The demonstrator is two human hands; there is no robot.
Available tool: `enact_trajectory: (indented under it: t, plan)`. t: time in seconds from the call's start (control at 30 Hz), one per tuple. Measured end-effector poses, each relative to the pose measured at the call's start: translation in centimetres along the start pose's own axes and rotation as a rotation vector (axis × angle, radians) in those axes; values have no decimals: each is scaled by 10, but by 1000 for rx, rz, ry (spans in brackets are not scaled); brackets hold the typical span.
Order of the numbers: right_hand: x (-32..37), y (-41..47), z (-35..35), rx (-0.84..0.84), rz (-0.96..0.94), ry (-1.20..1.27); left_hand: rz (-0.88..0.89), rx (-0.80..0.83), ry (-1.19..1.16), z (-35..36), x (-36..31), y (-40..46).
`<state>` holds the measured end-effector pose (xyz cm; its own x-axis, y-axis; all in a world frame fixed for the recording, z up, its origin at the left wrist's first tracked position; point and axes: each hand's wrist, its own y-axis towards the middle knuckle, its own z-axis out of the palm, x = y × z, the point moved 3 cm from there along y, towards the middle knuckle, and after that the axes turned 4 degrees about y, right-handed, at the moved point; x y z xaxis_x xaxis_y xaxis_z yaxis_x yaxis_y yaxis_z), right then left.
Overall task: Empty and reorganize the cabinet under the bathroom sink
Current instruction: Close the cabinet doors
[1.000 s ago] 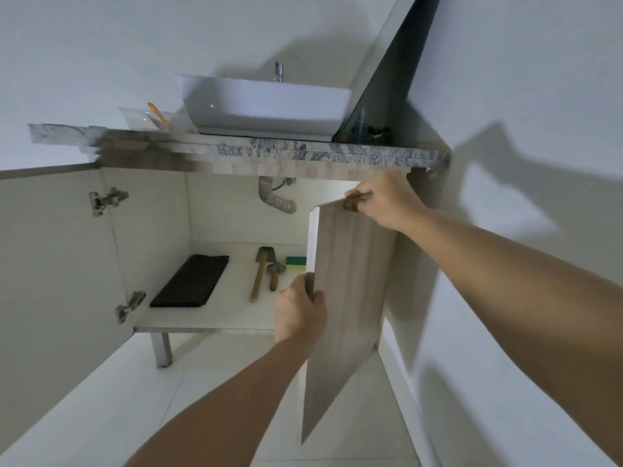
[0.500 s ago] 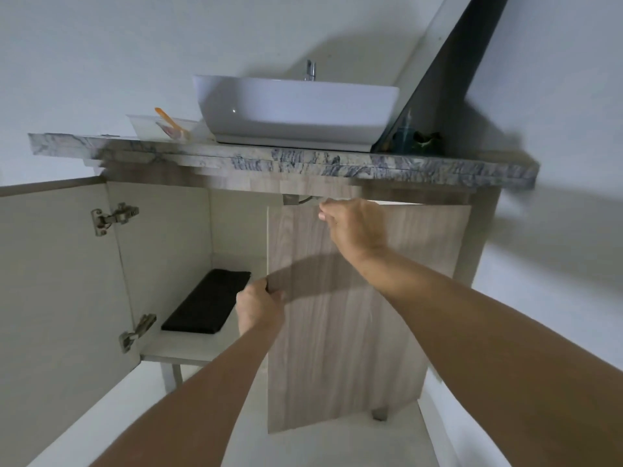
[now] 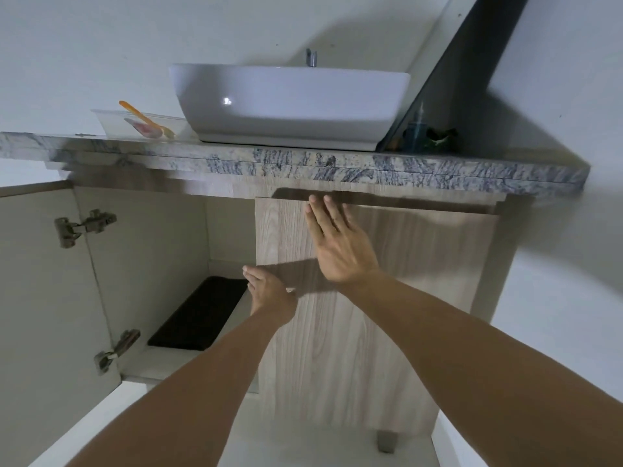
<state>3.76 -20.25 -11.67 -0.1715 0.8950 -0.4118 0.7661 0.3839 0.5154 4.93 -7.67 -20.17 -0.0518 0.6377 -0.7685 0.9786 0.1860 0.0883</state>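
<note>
under the marbled surface (image 3: 303,165), the cabinet's right door (image 3: 387,298) sits closed or very nearly so, its wood-grain face toward the camera. the right hand (image 3: 340,244) lies flat against the upper part of that door, fingers straight and together, fingertips reaching the shadowed gap at the door's top edge; its grip holds nothing. the left hand (image 3: 266,291) is lower, at the door's left edge, fingers loosely extended and thumb out; it looks to be touching or just beside the edge, and i cannot tell whether it presses there. it grasps nothing.

the left door (image 3: 40,298) stands wide open, showing its pale inner face and two metal hinges (image 3: 86,225). inside the open left half of the cabinet (image 3: 161,251), a dark folded cloth or mat (image 3: 199,315) lies flat on the cabinet floor, near the back.

on the surface above sit a white vessel sink (image 3: 290,102) with a faucet behind it, a clear container (image 3: 135,124) with an orange-handled item to its left, and dark bottles (image 3: 424,136) in the right corner.
</note>
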Motion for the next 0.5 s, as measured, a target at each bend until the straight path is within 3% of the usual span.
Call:
enact_trajectory:
  t: [0.13,0.33,0.5]
  plan:
    - [-4,7,8,18,25,-11,95,22,185,22,-5,7]
    - [-5,9,13,0,9,-8,34,26,330,27,-5,11]
    - [-4,8,-3,79,-9,85,52,71,416,14,-5,10]
